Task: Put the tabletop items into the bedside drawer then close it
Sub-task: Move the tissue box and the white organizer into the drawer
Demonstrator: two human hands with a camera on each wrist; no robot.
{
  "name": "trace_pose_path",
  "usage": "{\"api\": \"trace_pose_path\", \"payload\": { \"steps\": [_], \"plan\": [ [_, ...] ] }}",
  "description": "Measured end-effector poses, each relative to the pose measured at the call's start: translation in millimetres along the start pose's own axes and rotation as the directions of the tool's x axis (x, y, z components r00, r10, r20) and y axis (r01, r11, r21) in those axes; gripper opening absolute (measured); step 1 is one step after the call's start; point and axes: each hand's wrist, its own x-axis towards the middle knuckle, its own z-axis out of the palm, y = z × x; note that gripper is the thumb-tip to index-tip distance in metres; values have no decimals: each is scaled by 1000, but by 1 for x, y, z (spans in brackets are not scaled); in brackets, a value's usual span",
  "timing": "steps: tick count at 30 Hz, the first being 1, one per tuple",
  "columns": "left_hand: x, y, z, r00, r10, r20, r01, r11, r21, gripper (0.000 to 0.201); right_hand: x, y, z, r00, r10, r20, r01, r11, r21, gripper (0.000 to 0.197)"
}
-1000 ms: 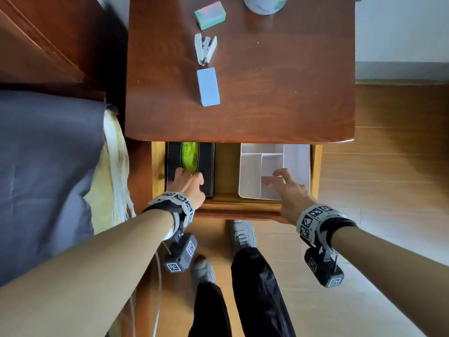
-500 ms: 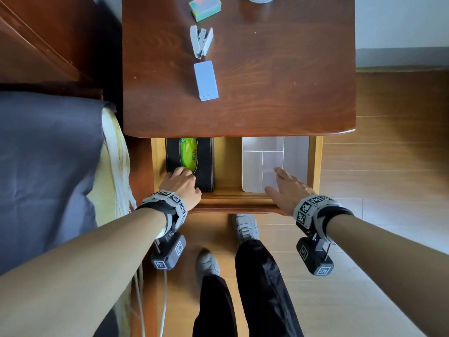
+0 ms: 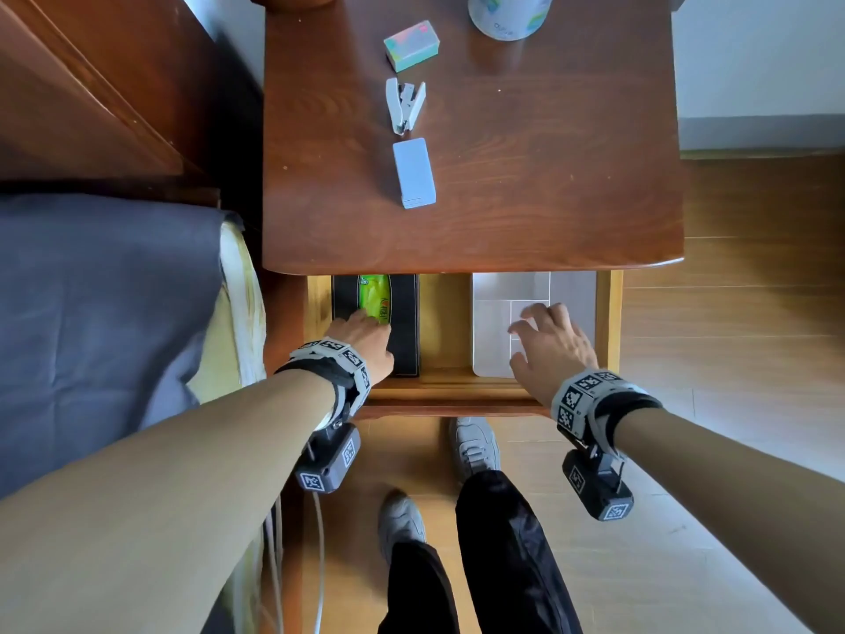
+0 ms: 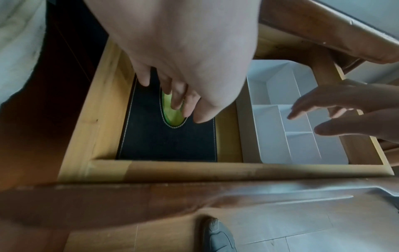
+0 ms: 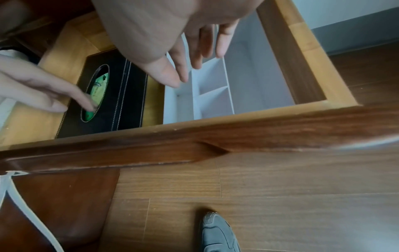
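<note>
On the bedside table top (image 3: pixel 548 176) lie a pastel box (image 3: pixel 411 45), a white stapler (image 3: pixel 404 105) and a pale blue flat box (image 3: pixel 414 173). The drawer (image 3: pixel 452 388) below stands open. It holds a black tissue box (image 3: pixel 404 331) with a green packet (image 3: pixel 375 297) in its oval slot, and a white divided tray (image 3: pixel 535 286). My left hand (image 3: pixel 366 334) rests on the tissue box, and its fingertips (image 4: pixel 179 104) touch the green packet. My right hand (image 3: pixel 546 340) hovers over the tray (image 5: pixel 215 102) with spread fingers (image 5: pixel 194 51), holding nothing.
A patterned round container (image 3: pixel 510 13) stands at the table's back edge. A bed with a grey cover (image 3: pixel 100 336) lies close on the left. My feet (image 3: pixel 473 443) are on the wooden floor under the drawer front. A white wall is at the right.
The right hand drew back toward the drawer front, then moved forward over the white tray again. The left hand stays on the tissue box. The drawer's opening looks unchanged.
</note>
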Motion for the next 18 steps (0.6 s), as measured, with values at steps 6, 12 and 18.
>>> {"api": "trace_pose_path", "payload": {
  "steps": [6, 12, 18],
  "plan": [
    [13, -27, 18, 989, 29, 142, -53, 984, 170, 51, 16, -2, 11, 978, 9, 210, 11, 996, -92, 53],
    [0, -27, 29, 996, 38, 77, -54, 974, 222, 64, 10, 14, 8, 967, -19, 256, 65, 983, -172, 55],
    [-3, -17, 24, 989, 35, 145, -60, 984, 168, 67, 16, 11, 2, 958, -27, 284, 73, 986, -151, 57]
  ]
}}
